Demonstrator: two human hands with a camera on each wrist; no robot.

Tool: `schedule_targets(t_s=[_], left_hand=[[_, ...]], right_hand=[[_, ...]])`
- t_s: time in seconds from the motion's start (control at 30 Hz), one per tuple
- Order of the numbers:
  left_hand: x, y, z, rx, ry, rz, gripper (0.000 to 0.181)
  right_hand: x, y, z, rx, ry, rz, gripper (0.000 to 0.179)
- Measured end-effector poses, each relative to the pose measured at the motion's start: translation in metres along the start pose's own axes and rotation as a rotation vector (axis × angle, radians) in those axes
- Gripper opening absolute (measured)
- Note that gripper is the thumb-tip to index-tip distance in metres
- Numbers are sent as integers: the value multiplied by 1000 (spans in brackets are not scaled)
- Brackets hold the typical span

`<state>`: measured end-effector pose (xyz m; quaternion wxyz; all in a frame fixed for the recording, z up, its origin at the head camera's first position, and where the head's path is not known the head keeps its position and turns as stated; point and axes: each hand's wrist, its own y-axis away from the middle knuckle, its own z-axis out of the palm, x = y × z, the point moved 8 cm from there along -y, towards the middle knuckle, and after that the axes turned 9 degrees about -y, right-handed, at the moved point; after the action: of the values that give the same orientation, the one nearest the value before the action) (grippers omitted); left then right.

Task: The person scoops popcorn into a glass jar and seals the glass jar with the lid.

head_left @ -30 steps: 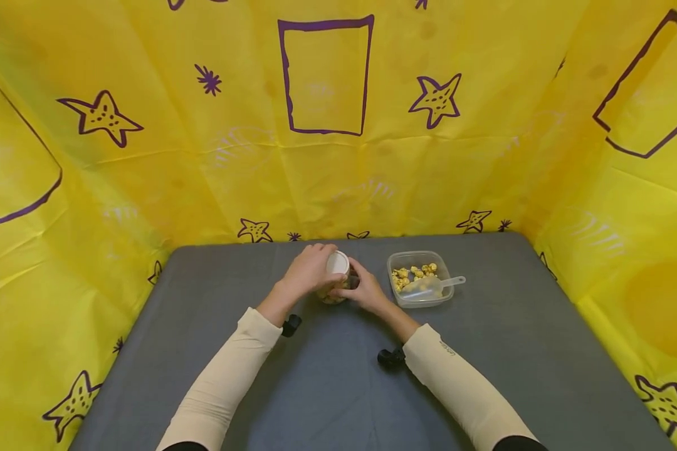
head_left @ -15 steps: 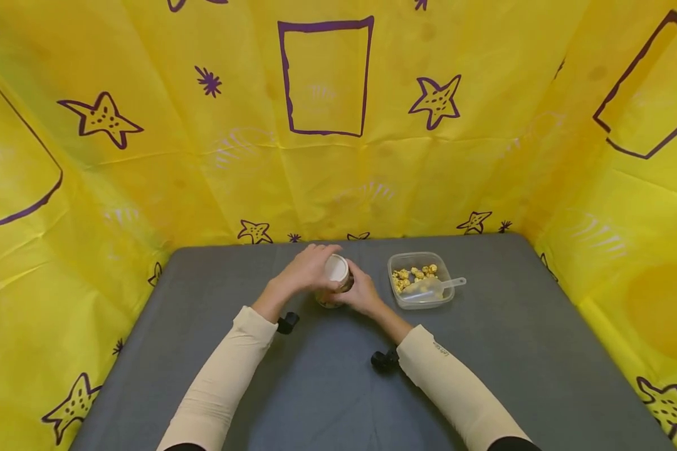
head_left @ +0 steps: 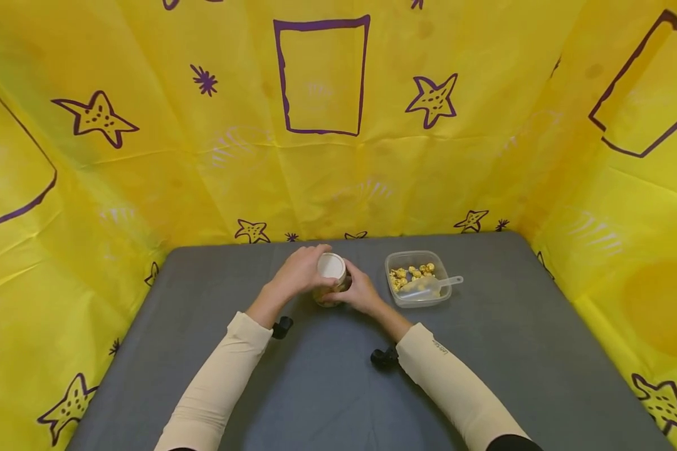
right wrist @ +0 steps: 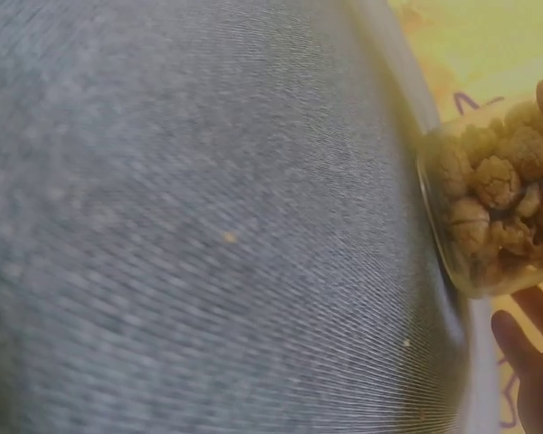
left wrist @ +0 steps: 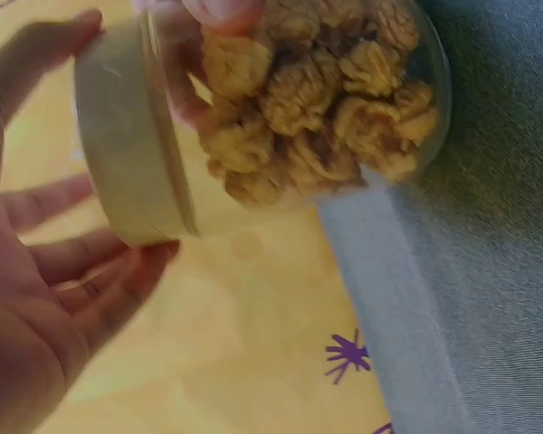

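Observation:
A clear jar (left wrist: 317, 117) of caramel popcorn stands on the grey table near its far edge, capped with a white lid (head_left: 331, 266). My left hand (head_left: 301, 274) holds the lid from the left, its thumb and fingers spread round the rim, as the left wrist view shows. From the right, my right hand (head_left: 363, 292) grips the jar's body below the lid. In the right wrist view the jar's lower part, full of popcorn (right wrist: 498, 185), shows beside my right fingers (right wrist: 516, 342); the rest of it is cut off by the frame.
Right of the jar sits a clear plastic tub (head_left: 423, 302) with some popcorn and a clear scoop (head_left: 423, 287), whose handle sticks out over the right rim. Yellow patterned cloth (head_left: 327, 188) walls the grey table (head_left: 327, 388) at the back and sides.
Both hands have shifted slightly left and towards me over the second, with the jar between them. My left hand has turned a little around the lid. The tub and scoop stay put.

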<state>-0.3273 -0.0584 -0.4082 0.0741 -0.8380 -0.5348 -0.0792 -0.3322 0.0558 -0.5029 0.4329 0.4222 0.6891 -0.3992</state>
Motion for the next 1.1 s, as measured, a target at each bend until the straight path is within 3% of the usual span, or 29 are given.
schedule_targets(t_s=[0.17,0.3,0.7,1.1], left_hand=[[-4,-3,2,21,4,81,83],[-8,-3,4,42,28,107,84],[-17,14,17,99,200,-25,81],[-24,34,17,203,258,-76,76]], right_hand=[[-2,-1,-1,5,32,-9,90],[-3,0,-1,8,36,4,88],[-6,4,-1,-47,0,-2,86],[-14,11,-10,-13,161,42,83]])
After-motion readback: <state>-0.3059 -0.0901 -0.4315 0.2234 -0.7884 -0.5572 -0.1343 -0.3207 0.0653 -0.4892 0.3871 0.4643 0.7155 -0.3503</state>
